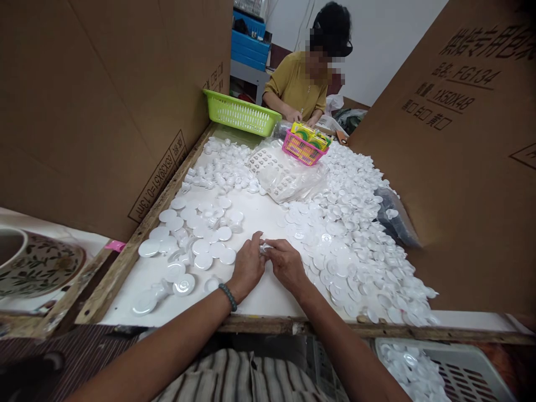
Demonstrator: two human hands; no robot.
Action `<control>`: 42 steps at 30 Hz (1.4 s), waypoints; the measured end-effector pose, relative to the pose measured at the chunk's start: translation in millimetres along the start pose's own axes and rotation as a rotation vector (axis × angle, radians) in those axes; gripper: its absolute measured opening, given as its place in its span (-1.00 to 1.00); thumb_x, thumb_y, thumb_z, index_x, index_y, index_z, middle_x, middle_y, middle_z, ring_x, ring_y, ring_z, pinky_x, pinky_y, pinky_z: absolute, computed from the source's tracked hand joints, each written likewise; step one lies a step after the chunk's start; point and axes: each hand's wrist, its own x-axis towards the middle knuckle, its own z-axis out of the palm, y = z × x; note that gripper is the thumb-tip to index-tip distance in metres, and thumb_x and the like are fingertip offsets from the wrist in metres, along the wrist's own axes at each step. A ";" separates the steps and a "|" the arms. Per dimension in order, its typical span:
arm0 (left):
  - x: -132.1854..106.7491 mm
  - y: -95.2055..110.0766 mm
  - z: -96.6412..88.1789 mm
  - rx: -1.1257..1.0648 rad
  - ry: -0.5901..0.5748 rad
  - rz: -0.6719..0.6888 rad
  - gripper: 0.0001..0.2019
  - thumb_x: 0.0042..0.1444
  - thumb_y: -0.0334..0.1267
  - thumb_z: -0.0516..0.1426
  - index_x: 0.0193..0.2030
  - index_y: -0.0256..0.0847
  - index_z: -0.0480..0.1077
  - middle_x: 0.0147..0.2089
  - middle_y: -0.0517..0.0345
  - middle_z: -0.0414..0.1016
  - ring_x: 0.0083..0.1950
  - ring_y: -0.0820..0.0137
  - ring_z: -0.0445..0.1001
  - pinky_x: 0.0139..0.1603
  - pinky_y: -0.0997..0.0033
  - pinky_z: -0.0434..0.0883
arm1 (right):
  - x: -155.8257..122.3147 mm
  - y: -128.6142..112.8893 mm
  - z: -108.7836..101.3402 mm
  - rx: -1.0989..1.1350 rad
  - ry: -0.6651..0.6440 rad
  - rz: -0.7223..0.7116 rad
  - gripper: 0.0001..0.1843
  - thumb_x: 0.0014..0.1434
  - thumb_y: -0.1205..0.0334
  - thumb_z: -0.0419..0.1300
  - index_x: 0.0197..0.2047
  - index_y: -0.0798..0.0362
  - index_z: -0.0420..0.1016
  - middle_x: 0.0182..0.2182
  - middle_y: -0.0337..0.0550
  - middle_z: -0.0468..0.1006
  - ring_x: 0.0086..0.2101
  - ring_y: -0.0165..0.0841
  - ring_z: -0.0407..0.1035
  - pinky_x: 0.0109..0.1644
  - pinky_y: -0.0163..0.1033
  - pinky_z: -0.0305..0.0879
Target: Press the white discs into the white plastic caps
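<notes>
Close together over the middle of the table, my left hand [250, 262] and my right hand [286, 261] both grip a small white plastic piece [264, 249]. Its shape is mostly covered by my fingers. To the left of my hands lie several round white plastic discs [202, 247], some with a knob or stem joined on. On the right, a broad heap of white plastic discs [339, 262] runs toward the far edge, with smaller white cup-like parts [368, 218] piled beside it.
Tall cardboard boxes [104, 100] flank the table. A green basket [243, 114], a plastic bag [288, 176] and a pink basket [305, 149] with yellow packets stand at the back, where a co-worker [307, 84] sits. A floral pot [46, 265] is left; a crate [469, 371] of white parts sits below right.
</notes>
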 end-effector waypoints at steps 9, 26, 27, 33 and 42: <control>-0.8 0.7 -0.6 -0.015 -0.007 -0.001 -0.55 0.03 -0.42 0.08 0.08 -0.21 0.09 -0.12 0.05 0.38 -0.12 0.35 0.35 -0.11 0.28 0.34 | -4.1 8.7 4.4 0.125 0.164 0.129 -0.75 0.17 0.36 0.06 -0.22 -0.07 0.53 -0.14 -0.16 0.52 -0.15 -0.32 0.36 -0.09 -0.15 0.36; -0.9 1.9 -3.6 0.020 -0.008 0.024 -0.55 0.00 -0.49 0.03 0.07 -0.24 0.11 -0.15 0.04 0.38 -0.13 0.35 0.33 -0.10 0.30 0.32 | -0.8 3.3 4.0 -0.192 -0.054 -0.068 -0.66 0.16 0.50 -0.05 -0.22 0.06 0.52 -0.06 -0.07 0.48 -0.20 -0.26 0.30 -0.11 -0.11 0.29; -0.9 1.7 -3.9 0.012 -0.008 0.026 -0.56 0.00 -0.48 0.03 0.06 -0.24 0.11 -0.15 0.05 0.37 -0.13 0.35 0.34 -0.11 0.30 0.32 | -1.9 4.7 5.5 -0.176 -0.035 -0.058 -0.67 0.15 0.49 -0.04 -0.24 0.05 0.52 -0.06 -0.09 0.48 -0.20 -0.27 0.31 -0.11 -0.12 0.30; -1.0 -1.2 -6.5 -0.066 -0.017 0.040 -0.62 0.01 -0.33 0.12 0.00 -0.18 0.19 -0.21 0.11 0.38 -0.20 0.36 0.34 -0.20 0.37 0.33 | -7.0 10.8 7.5 0.158 0.147 0.182 -0.80 0.16 0.30 0.09 -0.24 -0.04 0.55 -0.17 -0.18 0.56 -0.21 -0.32 0.40 -0.11 -0.18 0.36; 4.7 11.6 -17.2 -0.160 -0.094 -0.099 -0.78 0.02 -0.08 0.11 -0.25 -0.16 0.37 -0.44 0.23 0.45 -0.40 0.43 0.40 -0.37 0.49 0.25 | -5.6 14.1 -3.6 0.494 0.124 0.437 -0.73 0.20 0.16 0.03 -0.13 -0.01 0.51 -0.26 -0.21 0.58 -0.26 -0.35 0.44 -0.14 -0.23 0.35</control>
